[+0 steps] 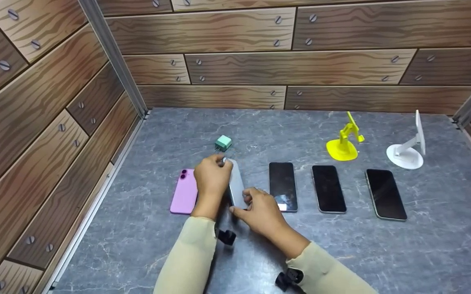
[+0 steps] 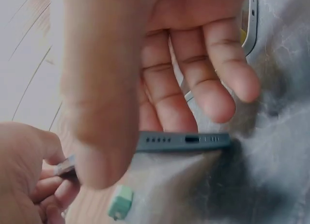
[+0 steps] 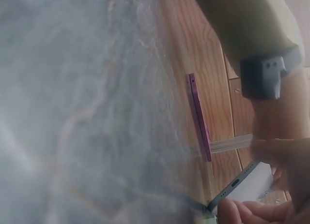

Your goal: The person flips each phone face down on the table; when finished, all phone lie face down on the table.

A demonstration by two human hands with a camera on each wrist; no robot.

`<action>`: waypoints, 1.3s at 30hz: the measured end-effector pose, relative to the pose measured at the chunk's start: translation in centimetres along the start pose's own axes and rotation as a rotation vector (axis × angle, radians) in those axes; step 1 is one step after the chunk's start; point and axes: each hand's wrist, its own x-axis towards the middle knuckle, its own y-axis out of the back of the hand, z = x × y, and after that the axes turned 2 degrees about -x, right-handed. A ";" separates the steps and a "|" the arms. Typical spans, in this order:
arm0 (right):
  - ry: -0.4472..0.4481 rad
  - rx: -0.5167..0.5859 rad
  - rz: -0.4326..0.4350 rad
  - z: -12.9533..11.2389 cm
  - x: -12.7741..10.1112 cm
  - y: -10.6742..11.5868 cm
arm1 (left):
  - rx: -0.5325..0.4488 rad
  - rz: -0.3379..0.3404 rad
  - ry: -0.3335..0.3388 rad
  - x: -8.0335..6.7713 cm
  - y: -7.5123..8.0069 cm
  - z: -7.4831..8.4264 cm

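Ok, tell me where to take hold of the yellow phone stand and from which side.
Grip the yellow stand by its slanted upright arm, probably coming from above and the front. Its round base lies flat on the table, leaving little to pinch, while the arm stands free. The white stand to its right is apart from it, and the black phones lie nearer, so the approach looks open.

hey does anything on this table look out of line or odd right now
One thing: the grey phone is tipped up on its long edge, gripped by the left hand at the far end and the right hand at the near end, while the pink phone and three black phones lie flat in a row.
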 end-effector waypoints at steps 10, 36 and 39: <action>-0.004 -0.053 0.007 0.5 0.1 -0.1 | -0.186 -0.036 0.099 0.0 0.1 -2.3; 0.059 -0.194 -0.040 0.3 0.0 -0.5 | -0.027 -0.272 -0.085 -1.5 -1.2 -5.4; 0.086 -0.207 -0.039 0.3 0.0 -0.5 | 0.028 -0.281 -0.115 -1.5 -1.6 -5.9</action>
